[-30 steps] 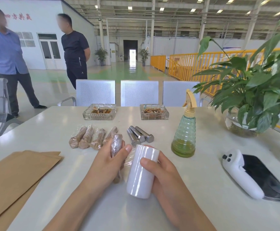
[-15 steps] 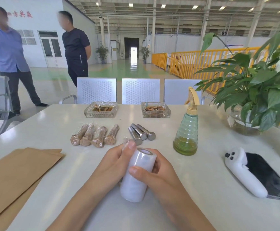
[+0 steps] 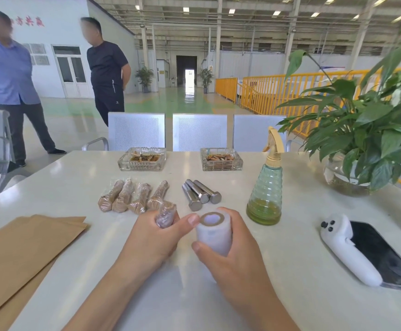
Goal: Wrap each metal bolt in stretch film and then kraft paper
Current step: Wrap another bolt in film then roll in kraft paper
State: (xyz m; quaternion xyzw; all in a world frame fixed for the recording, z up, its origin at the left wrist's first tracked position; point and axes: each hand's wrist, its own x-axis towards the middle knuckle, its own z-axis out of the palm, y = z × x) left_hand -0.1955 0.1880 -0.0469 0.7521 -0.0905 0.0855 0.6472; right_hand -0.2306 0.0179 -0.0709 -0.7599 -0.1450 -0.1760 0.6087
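Bolt (image 3: 165,215), film-covered, sits at centre frame in the left hand (image 3: 150,237), fingers curled round it. The right hand (image 3: 233,254) grips the stretch film roll (image 3: 214,231) just beside. Best keep the film taut while turning, overlapping each pass.

White table (image 3: 302,295): bolts (image 3: 200,194), probably ashtrays (image 3: 142,161).

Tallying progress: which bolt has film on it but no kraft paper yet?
The bolt in the left hand: its clear film shows grey metal, unlike the four brown wrapped bolts and three bare bolts.
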